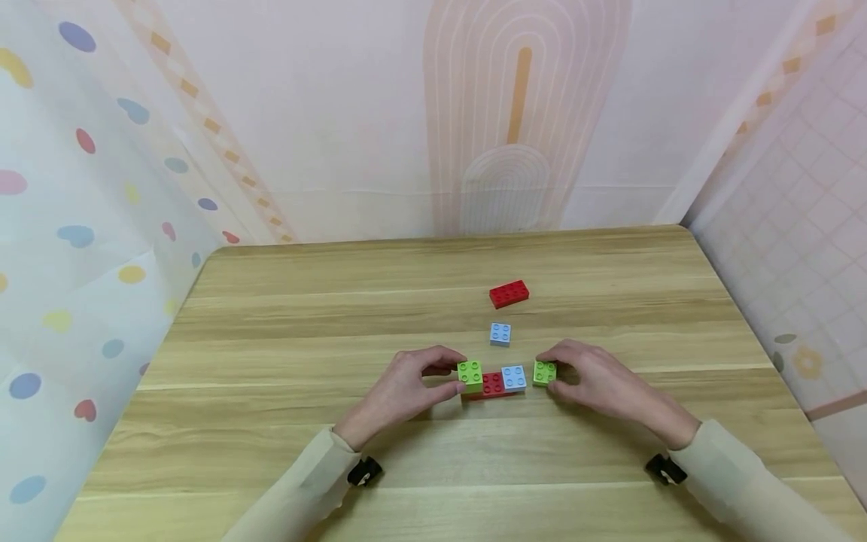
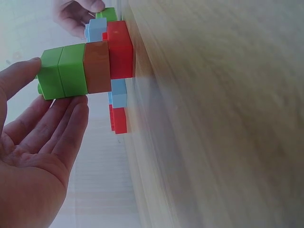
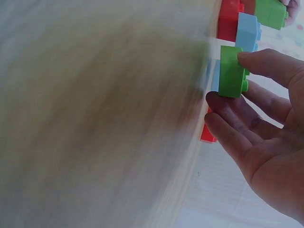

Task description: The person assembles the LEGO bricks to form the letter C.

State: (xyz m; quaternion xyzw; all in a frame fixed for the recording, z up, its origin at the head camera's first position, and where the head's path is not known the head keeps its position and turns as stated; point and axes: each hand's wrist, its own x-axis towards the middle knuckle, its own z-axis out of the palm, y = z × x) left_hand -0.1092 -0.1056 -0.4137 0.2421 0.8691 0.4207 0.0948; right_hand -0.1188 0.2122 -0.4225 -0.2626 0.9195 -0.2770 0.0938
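Note:
My left hand [image 1: 400, 385] pinches a stack of two green toy building bricks [image 2: 62, 72] between thumb and fingers. In the left wrist view, a brown brick [image 2: 97, 66] sits under the green pair, on one end of a red base brick [image 2: 120, 50]. A light blue brick [image 1: 513, 378] is on the base's other end, with red studs bare between. Just to the right, my right hand [image 1: 599, 379] pinches a single green brick [image 3: 231, 71] by its sides, close over the table. The green brick is apart from the built piece.
Behind the hands, a loose light blue brick [image 1: 500, 334] lies on the wooden table [image 1: 305, 324]. Farther back is a loose red brick [image 1: 509, 294], set at an angle. Patterned cloth walls [image 1: 339, 113] stand at the table's back and sides.

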